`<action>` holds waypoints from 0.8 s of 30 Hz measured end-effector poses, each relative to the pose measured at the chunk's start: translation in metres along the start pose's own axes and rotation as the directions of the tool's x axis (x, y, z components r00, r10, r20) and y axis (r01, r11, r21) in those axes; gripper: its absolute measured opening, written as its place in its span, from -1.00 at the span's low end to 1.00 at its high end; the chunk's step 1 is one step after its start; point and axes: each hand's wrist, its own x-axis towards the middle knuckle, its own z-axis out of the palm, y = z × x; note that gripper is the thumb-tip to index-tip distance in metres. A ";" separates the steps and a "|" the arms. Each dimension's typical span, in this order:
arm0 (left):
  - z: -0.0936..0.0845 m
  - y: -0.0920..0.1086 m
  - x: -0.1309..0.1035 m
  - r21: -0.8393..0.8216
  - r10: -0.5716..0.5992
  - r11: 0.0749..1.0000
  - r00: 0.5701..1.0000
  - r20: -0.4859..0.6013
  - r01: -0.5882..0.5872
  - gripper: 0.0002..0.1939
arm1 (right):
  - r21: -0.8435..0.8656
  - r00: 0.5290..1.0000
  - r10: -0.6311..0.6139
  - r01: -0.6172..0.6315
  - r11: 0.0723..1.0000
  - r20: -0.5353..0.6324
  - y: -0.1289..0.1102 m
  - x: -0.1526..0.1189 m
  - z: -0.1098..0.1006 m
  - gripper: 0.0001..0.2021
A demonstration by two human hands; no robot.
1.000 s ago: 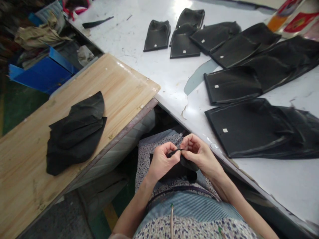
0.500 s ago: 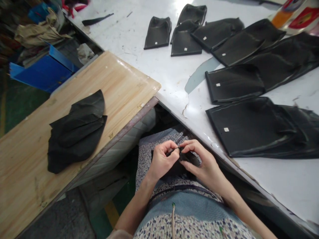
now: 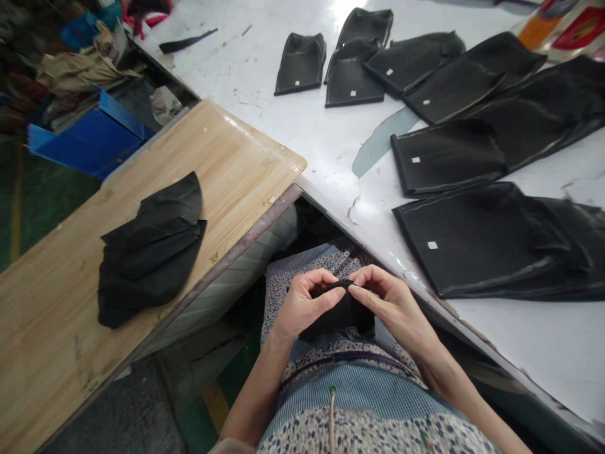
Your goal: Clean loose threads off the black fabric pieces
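Over my lap, my left hand (image 3: 305,304) and my right hand (image 3: 388,301) both pinch the top edge of a small black fabric piece (image 3: 341,314). The thumbs and forefingers meet at the middle of that edge, and the piece hangs down between the hands onto my patterned clothing. To the left, on a wooden table (image 3: 227,157), lies a pile of black fabric pieces (image 3: 150,251), out of reach of either hand.
A white table (image 3: 312,126) to the right carries several flat black pouches with small white labels (image 3: 477,236), some overlapping. A blue box (image 3: 89,139) and crumpled cloth sit beyond the wooden table at upper left. Dark floor lies below.
Both hands have dropped slightly toward my lap and flattened the black piece; the fingers now hold its top edge straight instead of bunched.
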 end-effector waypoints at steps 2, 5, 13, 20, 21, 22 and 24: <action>0.000 0.000 0.000 0.003 0.006 1.000 1.000 0.005 -0.006 -0.74 | 0.027 1.000 0.018 -0.018 0.999 -0.002 0.000 0.000 0.000 -0.77; -0.001 0.001 0.000 0.019 0.018 1.000 1.000 0.016 -0.019 -0.75 | 0.051 0.999 0.038 -0.038 0.998 0.006 0.001 0.001 0.001 -0.75; -0.008 0.008 0.002 0.046 0.077 0.996 0.993 0.086 -0.081 -0.75 | -0.036 0.999 -0.045 0.046 0.998 0.016 -0.002 0.002 0.000 -0.80; -0.022 0.027 -0.002 0.039 0.105 0.994 0.994 -0.001 -0.105 -0.64 | -0.212 0.958 -0.282 0.285 0.935 0.043 -0.010 0.011 0.012 -0.87; -0.026 0.028 -0.003 0.004 0.137 0.991 0.990 -0.038 -0.137 -0.64 | -0.247 0.949 -0.316 0.312 0.918 0.025 -0.009 0.012 0.011 -0.86; -0.030 0.029 -0.004 -0.024 0.169 0.985 0.983 -0.077 -0.171 -0.63 | -0.281 0.939 -0.344 0.332 0.900 0.007 -0.006 0.013 0.009 -0.85; -0.038 0.028 -0.005 -0.057 0.216 0.972 0.966 -0.140 -0.226 -0.65 | -0.326 0.930 -0.367 0.341 0.882 -0.022 0.000 0.015 0.004 -0.85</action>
